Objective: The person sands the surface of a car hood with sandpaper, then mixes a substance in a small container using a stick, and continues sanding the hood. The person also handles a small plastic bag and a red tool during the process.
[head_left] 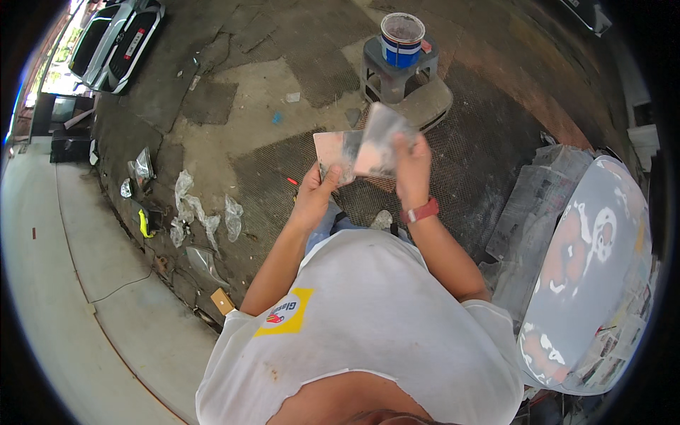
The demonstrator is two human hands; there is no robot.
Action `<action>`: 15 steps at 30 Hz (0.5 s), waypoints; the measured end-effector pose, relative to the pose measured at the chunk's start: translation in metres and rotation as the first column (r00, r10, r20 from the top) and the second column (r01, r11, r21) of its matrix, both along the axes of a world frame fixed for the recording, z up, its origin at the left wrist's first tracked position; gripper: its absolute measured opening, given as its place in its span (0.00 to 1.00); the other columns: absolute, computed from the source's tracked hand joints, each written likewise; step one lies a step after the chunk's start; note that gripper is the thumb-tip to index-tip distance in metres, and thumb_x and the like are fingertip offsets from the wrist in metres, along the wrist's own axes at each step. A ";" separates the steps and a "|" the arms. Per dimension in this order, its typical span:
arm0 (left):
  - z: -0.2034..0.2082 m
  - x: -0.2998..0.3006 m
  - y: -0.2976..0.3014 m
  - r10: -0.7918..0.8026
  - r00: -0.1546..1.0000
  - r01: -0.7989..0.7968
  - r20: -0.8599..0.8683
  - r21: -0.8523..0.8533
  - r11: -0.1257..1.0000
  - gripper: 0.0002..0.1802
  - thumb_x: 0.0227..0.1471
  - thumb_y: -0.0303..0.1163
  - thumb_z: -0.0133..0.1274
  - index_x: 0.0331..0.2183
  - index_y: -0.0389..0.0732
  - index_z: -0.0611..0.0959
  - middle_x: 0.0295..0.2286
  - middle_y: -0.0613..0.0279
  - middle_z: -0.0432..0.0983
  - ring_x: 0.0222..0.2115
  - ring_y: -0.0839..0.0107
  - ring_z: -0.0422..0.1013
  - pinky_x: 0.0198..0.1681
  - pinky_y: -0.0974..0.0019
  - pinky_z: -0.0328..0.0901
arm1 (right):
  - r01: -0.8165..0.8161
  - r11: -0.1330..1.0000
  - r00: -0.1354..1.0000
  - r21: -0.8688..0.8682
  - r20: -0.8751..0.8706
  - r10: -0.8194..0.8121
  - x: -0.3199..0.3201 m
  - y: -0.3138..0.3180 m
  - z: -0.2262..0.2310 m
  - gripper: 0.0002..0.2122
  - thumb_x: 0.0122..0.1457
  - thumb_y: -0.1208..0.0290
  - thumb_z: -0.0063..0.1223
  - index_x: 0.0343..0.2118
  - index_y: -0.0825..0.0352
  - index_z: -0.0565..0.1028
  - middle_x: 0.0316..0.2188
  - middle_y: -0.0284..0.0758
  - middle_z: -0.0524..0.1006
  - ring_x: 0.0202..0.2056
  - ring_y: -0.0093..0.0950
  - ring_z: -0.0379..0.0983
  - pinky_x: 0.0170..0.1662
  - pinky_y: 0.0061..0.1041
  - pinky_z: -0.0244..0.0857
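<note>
Pasty, matt, glossy
At 12 o'clock your metallic-looking spreaders point(382, 139) carry pasty smears point(329, 147); at 3 o'clock the body panel point(596, 294) looks matt; glossy plastic film point(183, 187) at 9.

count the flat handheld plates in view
2: a pinkish plate in the left hand and a greyish plate, blurred, in the right hand. Another could be hidden behind them.

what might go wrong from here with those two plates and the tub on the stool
The pink-smeared plate in the left hand and the blurred plate in the right hand could slip if the grip loosens.
The open tub might tip if the stool were knocked.
Crumpled plastic on the floor could catch a foot.
</note>
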State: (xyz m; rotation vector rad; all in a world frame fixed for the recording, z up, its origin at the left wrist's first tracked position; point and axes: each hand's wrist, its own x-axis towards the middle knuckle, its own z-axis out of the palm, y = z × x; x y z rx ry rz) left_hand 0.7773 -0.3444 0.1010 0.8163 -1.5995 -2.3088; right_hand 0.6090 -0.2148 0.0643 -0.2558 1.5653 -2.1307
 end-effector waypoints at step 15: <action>-0.039 0.011 -0.219 0.400 0.917 -0.400 -0.008 0.026 0.916 0.15 0.60 0.29 0.62 0.47 0.32 0.82 0.38 0.59 0.83 0.40 0.73 0.78 0.45 0.65 0.72 | -0.551 0.626 0.698 0.551 -0.107 0.708 -0.010 -0.128 0.017 0.08 0.63 0.70 0.62 0.43 0.64 0.82 0.32 0.31 0.83 0.32 0.27 0.79 0.37 0.26 0.72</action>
